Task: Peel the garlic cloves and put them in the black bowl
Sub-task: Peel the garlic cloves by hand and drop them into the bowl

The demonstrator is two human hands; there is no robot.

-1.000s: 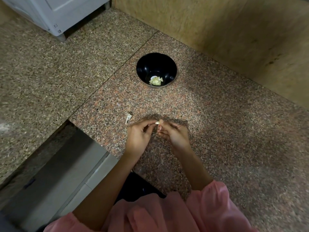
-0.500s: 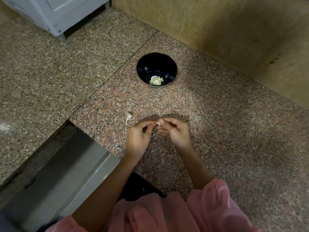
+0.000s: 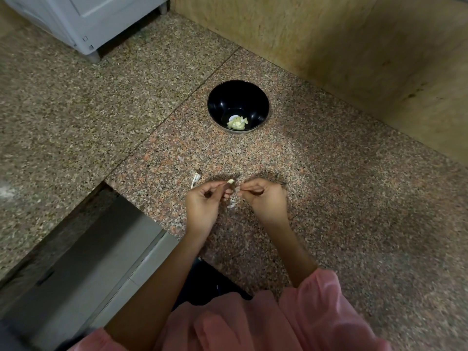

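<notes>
My left hand [image 3: 202, 206] pinches a small pale garlic clove [image 3: 230, 181] between thumb and fingertips, just above the granite counter [image 3: 329, 198]. My right hand [image 3: 266, 201] is a short way to the right of it, fingers curled and pinching a thin bit of papery skin [image 3: 238, 193]. A loose white piece of peel [image 3: 231, 205] is seen between my two hands. The black bowl [image 3: 217, 102] stands farther back on the counter, with several peeled cloves [image 3: 236, 122] at its bottom.
A curl of white garlic skin [image 3: 195, 179] lies on the counter left of my left hand. The counter edge drops off at the lower left. A white appliance [image 3: 83, 19] stands at the back left, and a tan wall [image 3: 354, 46] rises behind the bowl.
My hands, joined on the clove before, have pulled apart. The clove stays in my left hand and my right hand has drawn skin away to the right.
</notes>
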